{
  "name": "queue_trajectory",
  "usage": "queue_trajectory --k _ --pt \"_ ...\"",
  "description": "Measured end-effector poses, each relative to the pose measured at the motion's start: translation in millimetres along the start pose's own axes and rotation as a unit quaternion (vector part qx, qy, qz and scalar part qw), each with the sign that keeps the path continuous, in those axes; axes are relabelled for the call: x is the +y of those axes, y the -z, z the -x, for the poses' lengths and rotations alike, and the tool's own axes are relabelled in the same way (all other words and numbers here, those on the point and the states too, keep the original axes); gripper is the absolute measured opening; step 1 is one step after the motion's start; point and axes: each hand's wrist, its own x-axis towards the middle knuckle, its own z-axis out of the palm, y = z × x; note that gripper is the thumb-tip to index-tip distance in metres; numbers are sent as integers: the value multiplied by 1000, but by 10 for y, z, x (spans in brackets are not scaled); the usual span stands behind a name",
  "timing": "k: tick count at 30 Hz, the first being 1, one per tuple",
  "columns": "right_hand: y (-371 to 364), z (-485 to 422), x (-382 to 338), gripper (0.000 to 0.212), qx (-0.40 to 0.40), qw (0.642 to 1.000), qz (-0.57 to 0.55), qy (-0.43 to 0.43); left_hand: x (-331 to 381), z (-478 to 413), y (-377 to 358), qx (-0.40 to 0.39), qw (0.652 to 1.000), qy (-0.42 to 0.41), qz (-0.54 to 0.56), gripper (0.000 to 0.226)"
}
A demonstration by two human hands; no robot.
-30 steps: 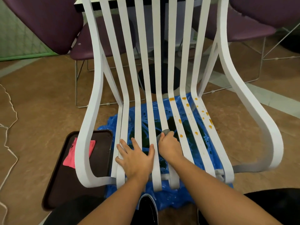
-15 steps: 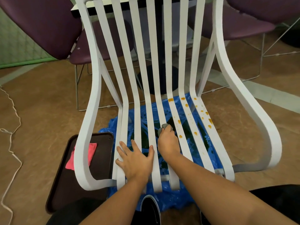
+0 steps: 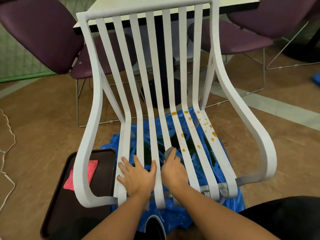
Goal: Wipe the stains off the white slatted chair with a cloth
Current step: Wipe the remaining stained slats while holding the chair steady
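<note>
Brown flooring (image 3: pixel 43 118) and purple chairs (image 3: pixel 38 32) around a pale table (image 3: pixel 233 4) frame a white slatted chair (image 3: pixel 152 84), which stands in the middle of the scene over a crumpled blue plastic sheet (image 3: pixel 173 220). A person leans over its near edge. The left hand (image 3: pixel 137 175) lies flat with fingers spread across the near left slats. The right hand (image 3: pixel 174 170) is curled round a bunched grey cloth (image 3: pixel 168 152) and presses it onto a middle slat. Orange stains (image 3: pixel 174 113) dot the right-hand slats, from the bend of the seat toward the near edge, just right of and beyond the cloth; those slats look not yet wiped. At near left a dark tray (image 3: pixel 72 196) on the floor holds a pink cloth (image 3: pixel 81 174), partly hidden behind the armrest. The chair appears stiff and smooth-coated, likely light enough to shift under a hard rub, so bracing it by the seat front seems sensible. The cloth looks soft and easily wadded, best kept pinned under the fingertips and drawn along one slat at a time, since the gaps between slats would let a loose edge slip through.
</note>
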Motion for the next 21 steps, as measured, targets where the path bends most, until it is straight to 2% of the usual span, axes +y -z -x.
queue_trajectory --k 9,17,21 --pt "63 -379 -117 93 -29 999 14 13 -14 -6 -41 -1 1000 -4 -10 95" --pt "32 -947 -265 80 -14 999 25 23 0 -19 -36 1 1000 -4 -23 94" --pt "117 -1231 -360 60 -4 999 -40 1 16 -46 -41 -6 1000 -6 -27 93"
